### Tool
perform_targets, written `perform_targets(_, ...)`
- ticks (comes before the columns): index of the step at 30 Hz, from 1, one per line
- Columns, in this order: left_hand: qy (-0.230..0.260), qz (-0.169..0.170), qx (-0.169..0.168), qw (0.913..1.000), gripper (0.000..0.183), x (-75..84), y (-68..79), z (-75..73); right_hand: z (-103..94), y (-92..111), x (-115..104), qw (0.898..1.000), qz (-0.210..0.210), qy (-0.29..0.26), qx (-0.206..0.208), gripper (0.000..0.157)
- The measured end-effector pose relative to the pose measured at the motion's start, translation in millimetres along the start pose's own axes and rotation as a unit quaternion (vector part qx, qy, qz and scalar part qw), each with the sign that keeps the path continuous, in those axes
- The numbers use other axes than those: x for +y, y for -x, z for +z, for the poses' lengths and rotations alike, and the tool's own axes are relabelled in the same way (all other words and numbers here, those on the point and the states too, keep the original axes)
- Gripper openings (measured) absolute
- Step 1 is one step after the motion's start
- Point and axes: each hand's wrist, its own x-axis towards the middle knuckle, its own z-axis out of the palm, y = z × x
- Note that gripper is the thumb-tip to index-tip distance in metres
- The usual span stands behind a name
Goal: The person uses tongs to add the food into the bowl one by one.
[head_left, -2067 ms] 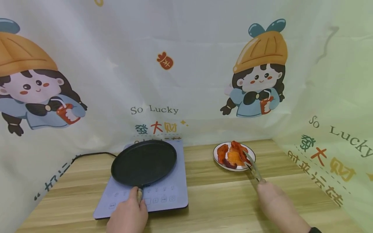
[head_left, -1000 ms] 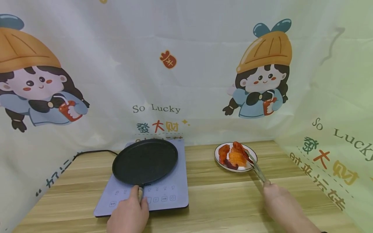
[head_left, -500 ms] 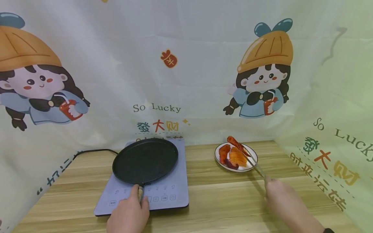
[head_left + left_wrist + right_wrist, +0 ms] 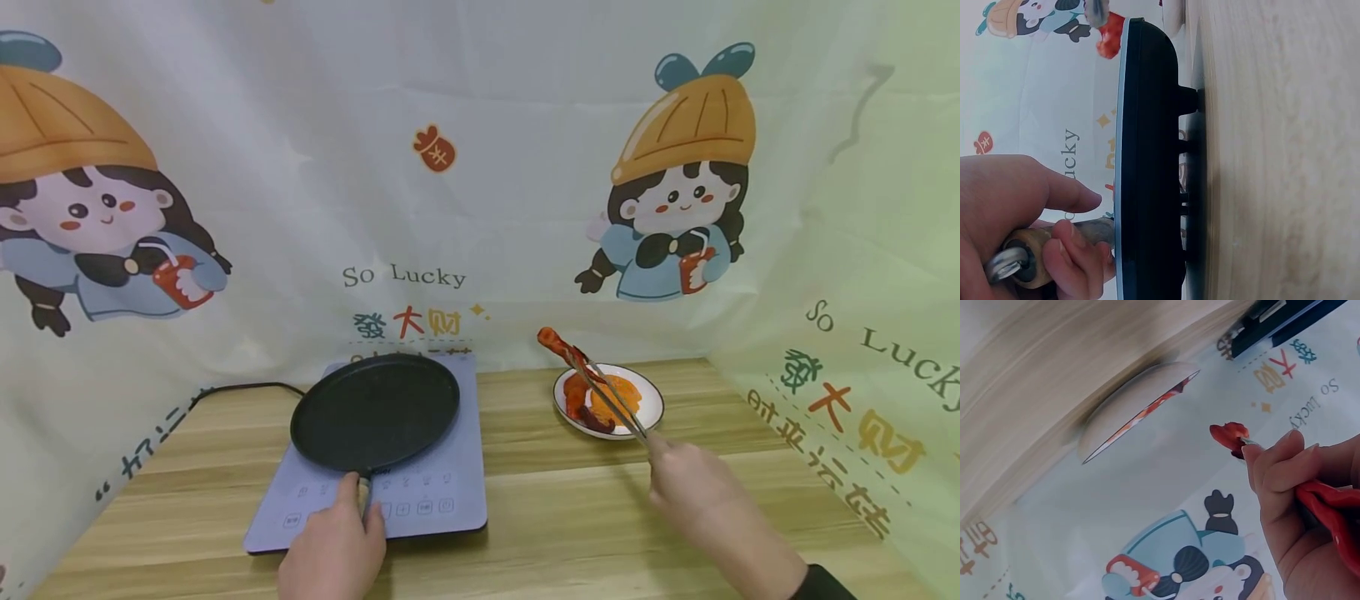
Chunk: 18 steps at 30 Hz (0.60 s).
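In the head view my left hand (image 4: 332, 540) grips the wooden handle (image 4: 363, 497) of a flat black frying pan (image 4: 375, 412). The pan sits on a pale induction cooker (image 4: 442, 523). A metal ring at the handle's end shows in the left wrist view. My right hand (image 4: 693, 483) holds metal tongs (image 4: 617, 402), whose red grip (image 4: 1332, 515) appears in the right wrist view. Between the tong tips hangs a glossy reddish piece of food like a drumstick (image 4: 557, 342), above the plate's left side. A white dark-rimmed plate (image 4: 649, 417) bears an orange slice (image 4: 626, 395) and reddish pieces (image 4: 577, 397).
A black cord (image 4: 247, 387) runs left from the cooker along the wooden table (image 4: 540, 517). A printed cloth curtain (image 4: 510, 167) closes off the back and both sides. Bare table lies between cooker and plate.
The tongs took hold of the drumstick-like piece on the plate's right side, raised it and carried it left. My left hand stays on the pan handle.
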Motion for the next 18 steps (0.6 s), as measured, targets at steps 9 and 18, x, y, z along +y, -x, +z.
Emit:
perform_targets(9, 0.003, -0.001, 0.002, 1.0, 0.057, -0.7, -0.3, 1.5, 3.8, -6, -13, 1.0, -0.019, -0.004, 0.008, 0.032)
perform_targets(18, -0.002, -0.009, -0.01, 0.9999, 0.059, -1.6, -3.0, 2.9, 11.0, -13, -24, 0.997, -0.044, -0.041, 0.044, 0.014)
